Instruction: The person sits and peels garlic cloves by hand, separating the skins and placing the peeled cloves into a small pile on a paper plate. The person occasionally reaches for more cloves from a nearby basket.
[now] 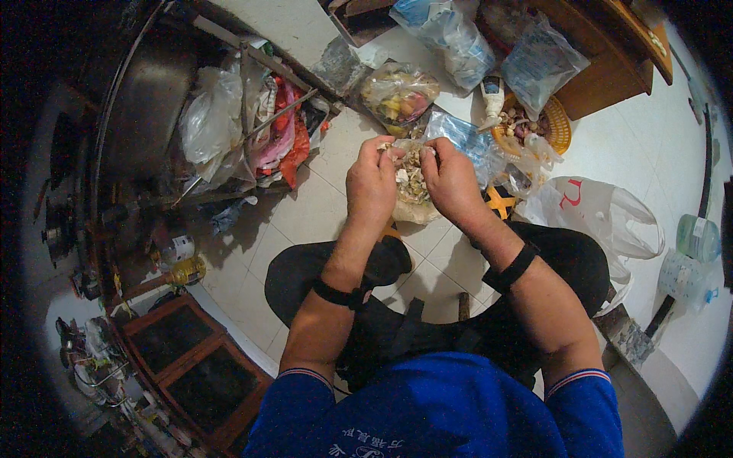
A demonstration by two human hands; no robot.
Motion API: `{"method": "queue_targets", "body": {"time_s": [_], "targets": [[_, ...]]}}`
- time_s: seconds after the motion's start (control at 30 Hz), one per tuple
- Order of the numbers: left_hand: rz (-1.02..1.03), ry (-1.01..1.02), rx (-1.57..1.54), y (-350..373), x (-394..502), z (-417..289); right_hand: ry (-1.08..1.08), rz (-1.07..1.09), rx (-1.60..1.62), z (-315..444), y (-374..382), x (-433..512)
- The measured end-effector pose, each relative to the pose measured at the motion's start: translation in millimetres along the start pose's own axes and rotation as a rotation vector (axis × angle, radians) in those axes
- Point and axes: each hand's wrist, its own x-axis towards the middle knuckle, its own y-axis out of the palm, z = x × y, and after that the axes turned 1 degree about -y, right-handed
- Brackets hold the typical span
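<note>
Between my knees stands a small translucent plastic bag (417,213), its mouth open towards me. Dry-looking pale and brownish pieces (410,178) fill it; they are too small to name. My left hand (373,184) pinches the left side of the bag's rim between thumb and fingers. On the opposite side, my right hand (454,180) grips the rim in the same way. Just beyond my hands rests a knotted clear plastic bag of mixed yellow and reddish produce (399,94). A flat clear-and-blue plastic package (458,136) lies beside my right hand.
An orange plastic basket (564,129) holds garlic or shallot bulbs (524,126). Near it are a white bottle (492,97) and a white carrier bag (578,200). Crumpled plastic bags (212,114) fill a metal-framed rack at left. A wooden cabinet (607,68) stands far right.
</note>
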Motion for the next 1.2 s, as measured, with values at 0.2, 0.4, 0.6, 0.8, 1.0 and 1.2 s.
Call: {"method": "queue_targets", "body": {"time_s": [0.2, 0.4, 0.6, 0.8, 1.0, 1.2], "targets": [[0.081, -0.16, -0.242, -1, 4, 3, -0.003, 0.009, -0.008, 8, -6, -3], [0.078, -0.35, -0.487, 0, 2, 2, -0.112, -0.013, -0.061, 9, -2, -6], [0.111, -0.423, -0.76, 9, 1, 3, -0.369, 0.003, -0.126, 20, 2, -8], [0.054, -0.385, -0.585, 8, 5, 7, -0.213, 0.073, -0.012, 30, -7, -8], [0.064, -0.085, -0.015, 12, -2, -4, -0.127, 0.051, 0.114, 23, -12, 1], [0.114, 0.077, 0.14, 5, -3, -8, -0.122, 0.081, 0.147, 16, -16, 5]]}}
